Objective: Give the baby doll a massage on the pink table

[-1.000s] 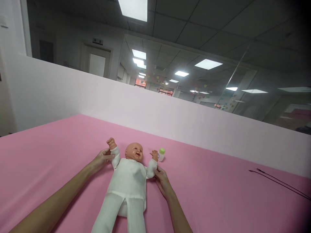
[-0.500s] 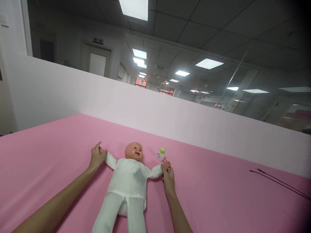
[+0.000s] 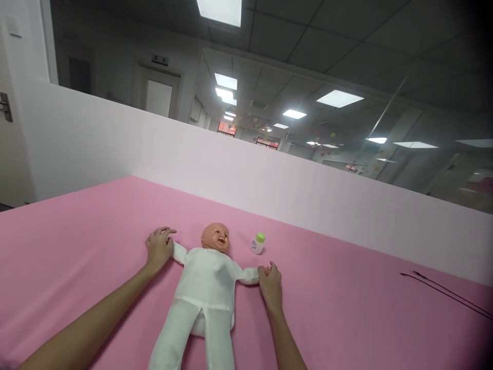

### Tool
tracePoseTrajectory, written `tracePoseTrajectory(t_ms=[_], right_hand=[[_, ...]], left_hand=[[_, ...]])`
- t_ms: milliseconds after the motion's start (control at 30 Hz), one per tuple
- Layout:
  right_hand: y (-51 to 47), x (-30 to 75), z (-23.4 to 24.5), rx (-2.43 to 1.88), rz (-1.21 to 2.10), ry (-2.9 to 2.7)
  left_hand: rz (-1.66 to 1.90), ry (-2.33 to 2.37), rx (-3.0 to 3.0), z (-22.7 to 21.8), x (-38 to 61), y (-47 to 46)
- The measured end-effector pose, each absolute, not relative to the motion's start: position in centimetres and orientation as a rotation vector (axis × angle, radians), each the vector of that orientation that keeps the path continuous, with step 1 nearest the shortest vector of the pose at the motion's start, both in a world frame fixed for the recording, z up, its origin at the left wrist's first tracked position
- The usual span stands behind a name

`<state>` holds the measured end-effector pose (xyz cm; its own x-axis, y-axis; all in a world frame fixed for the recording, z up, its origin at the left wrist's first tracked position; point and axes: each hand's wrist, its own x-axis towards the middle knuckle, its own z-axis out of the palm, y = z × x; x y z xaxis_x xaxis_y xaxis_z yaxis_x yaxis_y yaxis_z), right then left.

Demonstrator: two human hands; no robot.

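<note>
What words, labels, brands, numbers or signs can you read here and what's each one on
No text is readable.
Label on the green-capped bottle: printed marks, too small to read.
Sign plate above the background door: too blurred.
Red panels in the background: too blurred to tell whether they bear words.
Doll: no text visible.

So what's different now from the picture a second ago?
The doll's raised arms have swung down and outward. The left hand and right hand moved outward with them, shifting from its forearms to its hands, which they largely cover. Its torso and the green-capped bottle stayed put.
</note>
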<state>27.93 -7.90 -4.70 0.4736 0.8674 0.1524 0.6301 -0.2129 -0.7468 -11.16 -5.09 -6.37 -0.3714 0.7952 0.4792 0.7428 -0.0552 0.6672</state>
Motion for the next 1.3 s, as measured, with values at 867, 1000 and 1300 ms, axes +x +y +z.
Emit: tracePoseTrajectory(t_ms=[867,1000,1300], right_hand=[[-7.0,20.6,-2.9,-1.443,0.179,-1.687],[-4.7,19.7,-2.5,-1.556,0.203,-1.649],[-5.1,19.4,-4.9,-1.838,0.061,-1.51]], left_hand=[[1.398,1.26,2.357,-6.5,-7.2,-6.8],[1.432,1.26,2.337,-6.4,-7.3,-6.8],[1.298,1.366,2.429,-6.5,-7.4,-7.0]])
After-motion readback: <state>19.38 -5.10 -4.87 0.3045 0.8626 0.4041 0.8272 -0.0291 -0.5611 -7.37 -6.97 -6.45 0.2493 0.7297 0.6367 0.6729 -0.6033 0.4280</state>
